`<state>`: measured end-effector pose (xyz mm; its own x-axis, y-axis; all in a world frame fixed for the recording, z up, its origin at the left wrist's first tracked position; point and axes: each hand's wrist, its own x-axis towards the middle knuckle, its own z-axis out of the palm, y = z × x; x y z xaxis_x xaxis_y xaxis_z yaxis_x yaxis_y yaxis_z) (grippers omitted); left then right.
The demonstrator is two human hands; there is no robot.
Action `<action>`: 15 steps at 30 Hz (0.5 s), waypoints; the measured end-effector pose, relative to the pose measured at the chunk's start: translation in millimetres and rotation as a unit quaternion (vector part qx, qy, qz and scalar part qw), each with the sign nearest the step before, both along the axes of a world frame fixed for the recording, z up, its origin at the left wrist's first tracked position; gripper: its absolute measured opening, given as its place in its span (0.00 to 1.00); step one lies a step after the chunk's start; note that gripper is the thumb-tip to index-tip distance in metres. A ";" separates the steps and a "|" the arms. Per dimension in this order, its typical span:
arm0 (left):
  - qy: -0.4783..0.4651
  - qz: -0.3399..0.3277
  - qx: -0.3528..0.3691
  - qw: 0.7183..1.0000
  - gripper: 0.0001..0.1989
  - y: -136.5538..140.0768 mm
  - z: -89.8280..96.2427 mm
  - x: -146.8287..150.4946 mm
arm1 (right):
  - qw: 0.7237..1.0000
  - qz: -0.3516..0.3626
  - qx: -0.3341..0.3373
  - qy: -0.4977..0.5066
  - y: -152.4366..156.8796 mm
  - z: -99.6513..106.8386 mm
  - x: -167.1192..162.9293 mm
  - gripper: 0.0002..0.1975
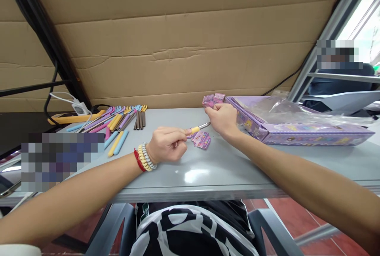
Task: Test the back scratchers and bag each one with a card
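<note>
My left hand (170,144) is closed, pinching a thin stick with a yellow part (194,130) and a metal shaft. The shaft slants up to my right hand (222,119), whose fingers are curled closed around its far end; that end is hidden. Below the stick, small pink-purple printed cards (202,140) lie overlapping on the grey table (190,176). More of these pink cards (213,99) sit just behind my right hand. A purple printed box (311,135) stands to the right of that hand.
Clear plastic film (282,107) covers much of the box. At the left lie several coloured hooked sticks (109,123), loose blue and yellow handles (120,142) and dark metal tubes (139,120). A white plug with a cable (80,107) is behind them. Cardboard (178,50) walls the back.
</note>
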<state>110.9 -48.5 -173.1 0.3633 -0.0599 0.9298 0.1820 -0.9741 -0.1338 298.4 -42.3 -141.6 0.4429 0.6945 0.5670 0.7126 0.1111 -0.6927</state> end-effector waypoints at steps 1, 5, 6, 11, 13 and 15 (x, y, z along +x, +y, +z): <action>0.002 -0.001 -0.001 1.000 0.08 1.0 -0.9 0.5 | 1.000 -0.002 0.000 -0.005 0.3 -0.2 0.4 0.19; 0.019 -0.006 0.012 1.000 0.09 3.1 -3.8 2.4 | 1.000 0.008 0.004 -0.026 2.4 -2.5 4.6 0.19; 0.023 -0.007 0.019 1.000 0.10 3.2 -3.9 2.7 | 0.999 0.014 0.007 -0.031 2.9 -3.0 6.0 0.19; 0.075 0.002 0.015 0.997 0.12 5.8 2.2 -0.2 | 0.998 0.050 0.003 -0.036 4.0 -0.4 12.8 0.16; 0.104 0.019 -0.002 0.994 0.12 10.0 6.6 -4.3 | 0.997 0.068 -0.017 -0.038 4.0 2.9 14.9 0.15; 0.130 0.054 -0.020 0.990 0.11 16.2 10.6 -9.8 | 0.994 0.091 -0.049 -0.037 4.0 6.1 16.6 0.14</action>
<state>101.1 -32.4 -162.5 0.5921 0.0279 0.8054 0.2496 -0.9566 -0.1504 315.0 -38.3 -135.5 0.2646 0.8127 0.5192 0.7358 0.1779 -0.6534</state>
